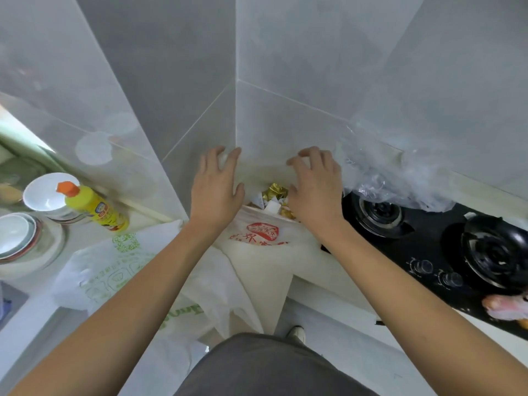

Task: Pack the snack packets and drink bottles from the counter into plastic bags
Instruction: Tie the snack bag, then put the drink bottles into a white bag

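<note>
The counter (320, 284) runs into a tiled corner. A black gas stove (428, 241) occupies the 3 o'clock side, with crumpled clear plastic (400, 172) draped over its far edge. A white bag with green print (120, 270) lies flat at 8 o'clock. A cream bag with a red stamp (263, 238) stands at centre, mouth open, holding gold and white snack packets (274, 195). A yellow bottle with an orange cap (94, 207) leans at 9 o'clock beside stacked white bowls (45, 195). The left hand (217, 190) and right hand (314, 190) hover over the bag mouth, fingers spread and curled, gripping nothing visible.
</note>
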